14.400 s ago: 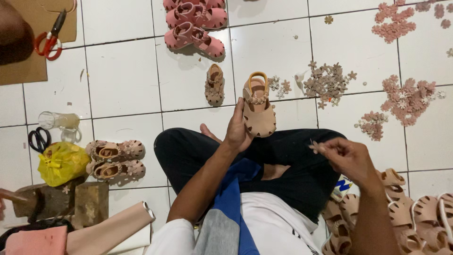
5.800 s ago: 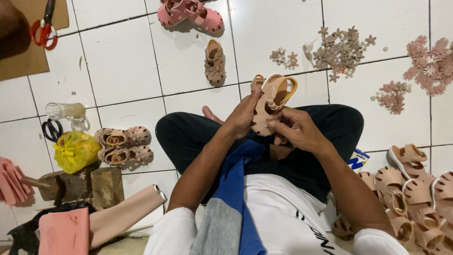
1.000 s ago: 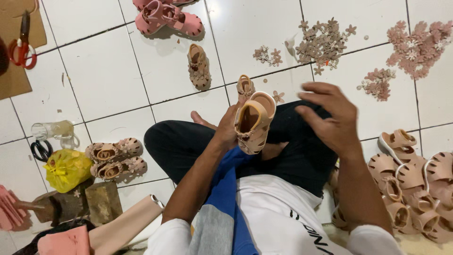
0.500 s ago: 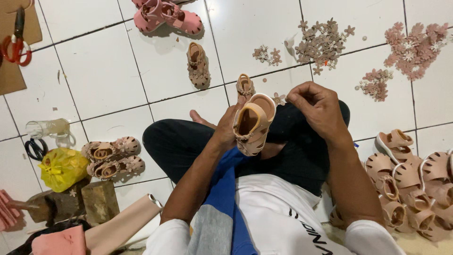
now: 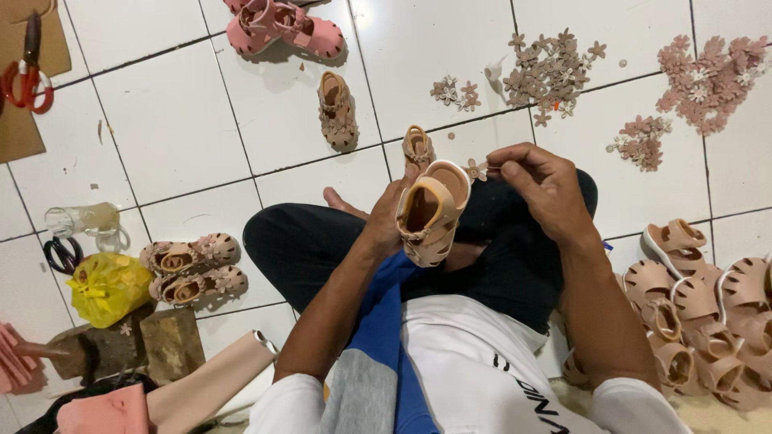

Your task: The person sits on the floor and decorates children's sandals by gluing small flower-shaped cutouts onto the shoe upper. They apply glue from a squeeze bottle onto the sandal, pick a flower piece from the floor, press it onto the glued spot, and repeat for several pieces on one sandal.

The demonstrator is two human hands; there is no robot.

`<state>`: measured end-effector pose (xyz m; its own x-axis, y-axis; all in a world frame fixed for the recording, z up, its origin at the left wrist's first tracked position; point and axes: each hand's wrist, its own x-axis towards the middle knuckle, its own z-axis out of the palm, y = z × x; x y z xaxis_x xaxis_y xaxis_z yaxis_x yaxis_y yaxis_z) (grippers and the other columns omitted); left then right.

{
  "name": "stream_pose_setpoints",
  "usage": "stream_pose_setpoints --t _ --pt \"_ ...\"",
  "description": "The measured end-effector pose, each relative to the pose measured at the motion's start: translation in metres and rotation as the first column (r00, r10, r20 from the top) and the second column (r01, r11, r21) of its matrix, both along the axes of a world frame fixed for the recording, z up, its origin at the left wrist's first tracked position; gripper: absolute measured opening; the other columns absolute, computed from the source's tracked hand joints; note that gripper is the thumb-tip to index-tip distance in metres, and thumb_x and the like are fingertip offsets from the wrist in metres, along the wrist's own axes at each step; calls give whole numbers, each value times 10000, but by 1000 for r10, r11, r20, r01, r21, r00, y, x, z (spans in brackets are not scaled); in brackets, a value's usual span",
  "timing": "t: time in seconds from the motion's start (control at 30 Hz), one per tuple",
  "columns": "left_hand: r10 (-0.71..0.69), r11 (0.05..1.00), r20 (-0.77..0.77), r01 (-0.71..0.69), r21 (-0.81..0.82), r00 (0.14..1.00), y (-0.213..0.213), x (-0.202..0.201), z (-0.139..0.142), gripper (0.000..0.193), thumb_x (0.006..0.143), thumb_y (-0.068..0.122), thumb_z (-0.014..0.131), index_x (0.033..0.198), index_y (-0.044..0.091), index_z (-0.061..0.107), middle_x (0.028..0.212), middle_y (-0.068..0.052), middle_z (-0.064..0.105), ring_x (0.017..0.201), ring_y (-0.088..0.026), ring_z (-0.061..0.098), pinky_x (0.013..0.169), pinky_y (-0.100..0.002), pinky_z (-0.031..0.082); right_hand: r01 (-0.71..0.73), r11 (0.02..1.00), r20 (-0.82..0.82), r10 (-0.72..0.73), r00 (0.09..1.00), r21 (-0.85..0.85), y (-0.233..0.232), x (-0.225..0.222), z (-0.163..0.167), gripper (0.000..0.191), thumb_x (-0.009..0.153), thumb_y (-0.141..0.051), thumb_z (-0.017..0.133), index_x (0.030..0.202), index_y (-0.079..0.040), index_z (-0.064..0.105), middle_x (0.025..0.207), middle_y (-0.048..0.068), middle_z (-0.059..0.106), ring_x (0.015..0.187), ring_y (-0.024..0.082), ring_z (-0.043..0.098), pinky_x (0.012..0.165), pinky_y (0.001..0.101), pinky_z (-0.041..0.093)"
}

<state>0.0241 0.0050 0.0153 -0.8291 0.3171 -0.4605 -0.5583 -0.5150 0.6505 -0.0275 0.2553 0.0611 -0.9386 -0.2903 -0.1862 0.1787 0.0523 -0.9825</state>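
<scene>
Left hand (image 5: 384,229) around one tan sandal (image 5: 430,210), right hand (image 5: 540,186) pinching one flower (image 5: 476,169)

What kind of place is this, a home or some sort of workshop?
Probably a small home shoemaking workshop on a tiled floor: a heap of unfinished sandals, piles of cut flower trims, and the left hand holding a small tan sandal.

1. Only one view is given, taken from a camera worn on the person's head.
2. The scene is looked down on steeply, along the chest and crossed legs to the white tiled floor (image 5: 185,137).
3. The left hand (image 5: 386,229) and right hand (image 5: 543,189) are seen close, near mid-frame.
4. The farther floor is taken in at the top edge, up to the scattered flower pieces (image 5: 551,72).
</scene>
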Motion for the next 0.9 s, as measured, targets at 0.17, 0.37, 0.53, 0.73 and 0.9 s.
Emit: stream_pose_setpoints --t 0.17,0.37,0.53,0.73,0.9 --pt "-34 999 -47 33 -30 998 0 1 2 809 997 691 484 1178 -89 601 932 -121 696 783 -140 708 650 -262 619 0 999 2 0 1000 34 -6 2 -1 95 1035 -79 674 1063 10 691 976 59 716 911 113 660 862 264 553" --pt "-3 1000 -8 3 6 1000 0 3 -8 784 969 675 519 1205 -69 591 970 -109 685 816 -125 700 675 -259 615 143 989 -89 -145 985 -30 8 3 -16 98 1089 -100 644 1062 -8 665 968 66 696 913 124 663 879 270 559" --pt "26 999 -23 -25 33 999 -1 2 -12 742 1012 649 523 1190 -70 579 973 -109 663 807 -137 684 659 -269 609 390 883 -236 -333 913 263 60 -13 -44 138 1133 -119 619 1025 -40 654 981 81 707 923 155 705 877 312 625" --pt "6 990 -47 1 143 999 -5 1 -11 736 1015 634 496 1139 -87 579 925 -167 708 772 -212 741 669 -324 649 548 369 -553 -103 827 751 120 3 -58 169 1055 -184 704 967 -41 731 937 127 757 870 245 717 789 361 591" --pt "134 978 67 -143 149 989 1 2 -24 602 1090 525 512 1275 -45 564 1069 -138 689 916 -171 711 793 -331 632 423 802 -97 -424 901 423 74 15 -39 160 1085 -142 652 1085 8 706 1014 139 734 870 183 712 813 308 622"
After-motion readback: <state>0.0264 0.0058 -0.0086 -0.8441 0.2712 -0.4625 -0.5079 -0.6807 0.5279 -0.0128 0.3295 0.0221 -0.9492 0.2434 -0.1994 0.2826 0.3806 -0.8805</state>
